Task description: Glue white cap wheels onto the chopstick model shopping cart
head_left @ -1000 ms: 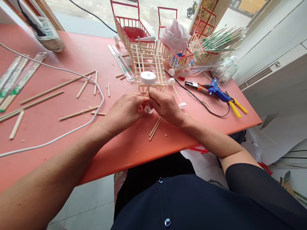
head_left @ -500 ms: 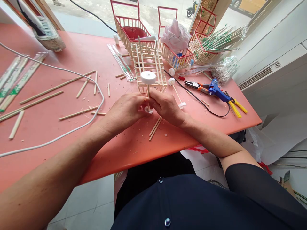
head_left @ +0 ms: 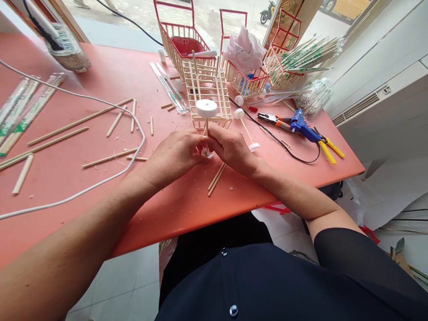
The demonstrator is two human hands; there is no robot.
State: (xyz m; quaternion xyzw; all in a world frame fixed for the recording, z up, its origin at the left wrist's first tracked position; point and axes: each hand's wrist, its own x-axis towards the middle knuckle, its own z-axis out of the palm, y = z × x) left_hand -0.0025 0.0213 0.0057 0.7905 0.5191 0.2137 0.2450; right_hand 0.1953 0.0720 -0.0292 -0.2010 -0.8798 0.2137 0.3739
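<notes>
Upright between my hands stands a thin wooden stick (head_left: 207,125) with a white bottle cap (head_left: 206,108) on its top end and another white cap (head_left: 207,153) at its foot, on the table. My left hand (head_left: 182,147) is closed with its fingertips at the stick's lower part. My right hand (head_left: 232,146) pinches the stick from the other side. Just behind them is a frame of glued wooden sticks (head_left: 209,87). To the right lies a similar stick with caps (head_left: 246,129), and two loose sticks (head_left: 216,179) lie below my right hand.
The salmon-pink table (head_left: 160,200) bears cut sticks (head_left: 110,157), a white cable (head_left: 100,182) and wrapped chopsticks (head_left: 30,107) at left. At right are a blue glue gun (head_left: 302,127), pliers (head_left: 274,119) and yellow-handled cutters (head_left: 329,150). Red-trimmed stick carts (head_left: 182,38) stand at the back.
Both hands and the capped stick stay in nearly the same place. Outside the window, a passer-by's legs have come into view.
</notes>
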